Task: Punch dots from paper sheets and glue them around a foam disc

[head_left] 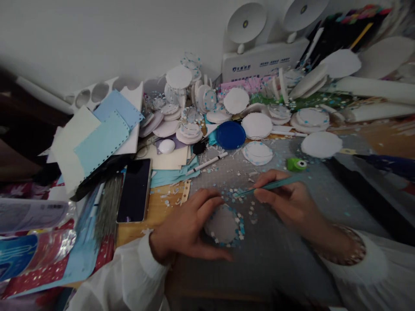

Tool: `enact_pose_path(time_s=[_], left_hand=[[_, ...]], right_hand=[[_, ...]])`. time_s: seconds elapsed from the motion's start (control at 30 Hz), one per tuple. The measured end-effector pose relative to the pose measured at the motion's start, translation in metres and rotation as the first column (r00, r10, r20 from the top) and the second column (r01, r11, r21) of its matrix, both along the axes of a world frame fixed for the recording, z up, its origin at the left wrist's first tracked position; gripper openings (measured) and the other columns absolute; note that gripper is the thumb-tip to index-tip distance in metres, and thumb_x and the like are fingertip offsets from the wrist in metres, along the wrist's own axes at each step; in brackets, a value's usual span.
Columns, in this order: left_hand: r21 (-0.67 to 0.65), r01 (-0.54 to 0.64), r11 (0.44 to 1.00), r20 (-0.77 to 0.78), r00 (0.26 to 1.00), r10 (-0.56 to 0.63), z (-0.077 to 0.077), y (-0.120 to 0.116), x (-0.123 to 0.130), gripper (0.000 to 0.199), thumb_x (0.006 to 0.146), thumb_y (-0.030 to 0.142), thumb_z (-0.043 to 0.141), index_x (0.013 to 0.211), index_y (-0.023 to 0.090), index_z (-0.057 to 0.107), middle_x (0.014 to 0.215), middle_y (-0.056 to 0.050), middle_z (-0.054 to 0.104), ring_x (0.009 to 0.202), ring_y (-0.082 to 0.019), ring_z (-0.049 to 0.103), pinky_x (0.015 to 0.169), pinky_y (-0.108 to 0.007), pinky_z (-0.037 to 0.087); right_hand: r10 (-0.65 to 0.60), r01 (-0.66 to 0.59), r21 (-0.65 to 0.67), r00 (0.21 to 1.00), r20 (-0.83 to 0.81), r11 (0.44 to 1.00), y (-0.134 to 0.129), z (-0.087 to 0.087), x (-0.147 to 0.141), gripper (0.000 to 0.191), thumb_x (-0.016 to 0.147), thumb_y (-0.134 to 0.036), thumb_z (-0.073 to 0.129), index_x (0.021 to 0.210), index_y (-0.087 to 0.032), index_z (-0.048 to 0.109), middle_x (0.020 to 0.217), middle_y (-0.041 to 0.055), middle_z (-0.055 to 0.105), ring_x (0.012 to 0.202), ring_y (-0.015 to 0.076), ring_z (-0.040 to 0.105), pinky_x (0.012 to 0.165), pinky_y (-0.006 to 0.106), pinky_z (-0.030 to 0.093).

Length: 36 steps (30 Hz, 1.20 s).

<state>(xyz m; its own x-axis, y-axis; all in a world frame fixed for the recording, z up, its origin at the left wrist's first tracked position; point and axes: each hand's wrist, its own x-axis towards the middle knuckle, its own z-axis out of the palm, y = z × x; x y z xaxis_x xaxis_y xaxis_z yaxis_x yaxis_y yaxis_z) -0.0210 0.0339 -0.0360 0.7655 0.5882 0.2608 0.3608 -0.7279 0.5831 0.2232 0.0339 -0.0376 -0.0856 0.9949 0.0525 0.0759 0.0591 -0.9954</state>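
Note:
A small round disc [223, 225], edged with white and blue star-shaped pieces, lies on the grey cutting mat [269, 268]. My left hand [194, 224] rests around the disc's left side, thumb below it and fingers above, apart from one another. Above and to the right of the disc, my right hand [288, 198] pinches teal tweezers [279, 183]. The tweezers' tips point left, down at loose little blue and white stars [235, 192] on the mat; whether they grip one is too small to tell.
A phone [134, 190] and coloured paper sheets [103, 138] are on the left. Behind the hands are a blue round lid [231, 135], many white discs [257, 125] and a green punch [295, 164]. A black strip [372, 203] lies at right.

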Motion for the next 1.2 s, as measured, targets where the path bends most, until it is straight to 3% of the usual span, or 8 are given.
enact_pose_path(time_s=[0.13, 0.33, 0.67, 0.77, 0.97, 1.2], left_hand=[[-0.016, -0.046, 0.999, -0.025, 0.999, 0.045, -0.001, -0.0008, 0.0007, 0.088, 0.062, 0.06, 0.076, 0.129, 0.014, 0.041, 0.123, -0.019, 0.051, 0.111, -0.033, 0.054, 0.091, -0.046, 0.05], [-0.078, -0.107, 0.991, -0.05, 0.993, 0.103, 0.0012, -0.0039, 0.0021, 0.067, 0.072, 0.042, 0.071, 0.126, 0.016, 0.044, 0.117, -0.015, 0.055, 0.108, -0.028, 0.056, 0.089, -0.04, 0.052], [-0.133, -0.128, 0.983, 0.003, 0.992, 0.13, -0.0024, -0.0042, 0.0018, 0.057, 0.079, 0.033, 0.068, 0.13, 0.018, 0.048, 0.125, -0.016, 0.054, 0.116, -0.027, 0.055, 0.095, -0.042, 0.05], [-0.148, -0.161, 0.976, 0.002, 0.987, 0.163, -0.0028, -0.0043, 0.001, 0.064, 0.078, 0.039, 0.071, 0.134, 0.02, 0.046, 0.128, -0.016, 0.053, 0.118, -0.028, 0.054, 0.097, -0.044, 0.049], [-0.217, -0.111, 0.97, -0.005, 0.994, 0.113, -0.0011, -0.0031, 0.001, 0.102, 0.057, 0.055, 0.082, 0.141, 0.023, 0.035, 0.136, -0.017, 0.046, 0.125, -0.034, 0.047, 0.102, -0.05, 0.044], [-0.184, -0.1, 0.978, -0.01, 0.995, 0.1, -0.0015, -0.0025, 0.0022, 0.093, 0.062, 0.056, 0.079, 0.138, 0.021, 0.038, 0.132, -0.017, 0.048, 0.123, -0.032, 0.048, 0.101, -0.049, 0.044]], right_hand=[[0.006, -0.006, -0.011, 1.0, -0.019, 1.0, -0.0009, -0.0015, 0.0007, 0.013, 0.077, -0.032, 0.072, 0.077, -0.022, 0.063, 0.069, -0.0012, 0.059, 0.052, 0.0101, 0.05, 0.042, 0.022, 0.037], [0.01, -0.01, 0.002, 1.0, -0.022, 1.0, -0.0009, -0.0058, 0.0017, 0.015, 0.078, -0.035, 0.071, 0.077, -0.022, 0.064, 0.072, -0.0005, 0.061, 0.058, 0.0127, 0.055, 0.046, 0.024, 0.041], [0.015, -0.043, -0.137, 0.979, -0.201, 0.99, -0.003, -0.0091, 0.0023, 0.015, 0.077, -0.034, 0.073, 0.08, -0.022, 0.064, 0.071, -0.0011, 0.057, 0.057, 0.0112, 0.053, 0.048, 0.023, 0.041], [0.003, -0.038, -0.153, 0.974, -0.225, 0.987, -0.0026, -0.0095, 0.0014, 0.017, 0.075, -0.035, 0.074, 0.08, -0.022, 0.065, 0.073, -0.0001, 0.059, 0.059, 0.0123, 0.053, 0.049, 0.024, 0.043], [-0.013, -0.077, -0.225, 0.927, -0.374, 0.971, -0.001, -0.004, -0.0014, 0.018, 0.071, -0.036, 0.077, 0.076, -0.023, 0.065, 0.069, -0.0012, 0.059, 0.059, 0.0122, 0.053, 0.053, 0.025, 0.044], [0.137, -0.27, -0.229, 0.873, -0.469, 0.935, 0.003, -0.0077, 0.0071, 0.019, 0.074, -0.041, 0.074, 0.078, -0.027, 0.061, 0.072, -0.0011, 0.056, 0.076, 0.0181, 0.058, 0.072, 0.034, 0.052]])
